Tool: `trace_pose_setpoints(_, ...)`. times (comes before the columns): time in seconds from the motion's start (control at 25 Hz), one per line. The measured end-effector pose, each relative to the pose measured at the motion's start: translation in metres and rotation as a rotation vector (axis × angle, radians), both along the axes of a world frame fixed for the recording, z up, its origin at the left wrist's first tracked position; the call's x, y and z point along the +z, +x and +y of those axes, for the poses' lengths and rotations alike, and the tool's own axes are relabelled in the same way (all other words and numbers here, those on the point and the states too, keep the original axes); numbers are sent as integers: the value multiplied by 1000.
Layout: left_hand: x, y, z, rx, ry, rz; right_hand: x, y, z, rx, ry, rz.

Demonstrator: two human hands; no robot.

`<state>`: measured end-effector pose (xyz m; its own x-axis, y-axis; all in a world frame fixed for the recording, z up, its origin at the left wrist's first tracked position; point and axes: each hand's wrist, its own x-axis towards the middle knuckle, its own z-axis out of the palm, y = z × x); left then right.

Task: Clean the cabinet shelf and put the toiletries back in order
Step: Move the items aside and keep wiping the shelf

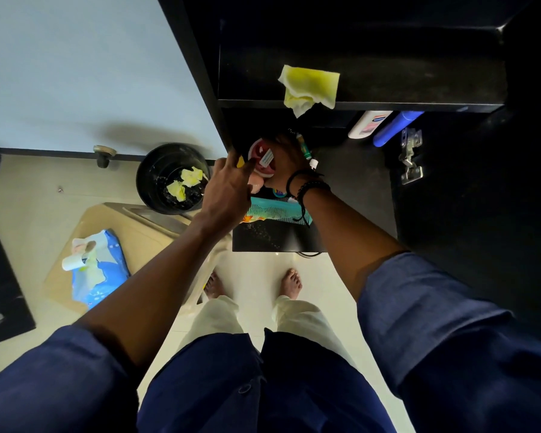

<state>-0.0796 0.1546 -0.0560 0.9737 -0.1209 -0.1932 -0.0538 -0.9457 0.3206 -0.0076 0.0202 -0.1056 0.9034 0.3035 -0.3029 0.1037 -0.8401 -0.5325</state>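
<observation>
Both hands are down at the lower shelf (350, 182) of the black cabinet (200, 73), working among a cluster of toiletries. The left hand (228, 189) reaches in with its fingers partly curled, the fingertips touching a round red-and-white container (261, 162); whether it actually grips the container I cannot tell. The right hand (286, 160), with dark bracelets (306, 185) on its wrist, is pushed in beside that same container, and its fingers are lost in shadow, so its grip is unclear too. Just beside the right hand stands a slim green-and-white tube (306, 150). A teal comb (278, 210) lies across the front of the shelf, under the right wrist. Further right on the same shelf, a white lotion bottle (367, 123) and a blue bottle (394, 128) lie side by side, their tops hidden under the shelf above. On that upper shelf (419, 89) a yellow cloth (310, 87) is draped over the front edge, one corner hanging down. A metal hinge (411, 154) shows on the cabinet's right side. To the left on the floor, a black bin (172, 178) holds crumpled yellow wipes (185, 182), and near it a blue wipes packet (99, 270) rests on a beige lid-like surface.
</observation>
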Motion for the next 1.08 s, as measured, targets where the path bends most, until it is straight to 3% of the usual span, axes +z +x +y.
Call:
trace_pose_setpoints(0.2,0,0,-1,-22,17,10,14,-14,-34,-337,115,-87)
trace_pose_setpoints(0.32,0,1,-3,-28,17,24,14,-28,-75,-536,49,-238)
trace_pose_setpoints(0.4,0,2,-3,-38,21,25,10,-36,-104,-583,-55,-205)
trace_pose_setpoints(0.56,-1,3,-5,-52,17,19,-2,-47,-146,-568,-245,-106)
trace_pose_setpoints(0.88,-1,8,-4,-45,57,40,-9,-63,-149,-471,-559,-167)
trace_pose_setpoints(1.08,-3,11,-3,-77,47,40,0,-65,-132,-415,-450,-281)
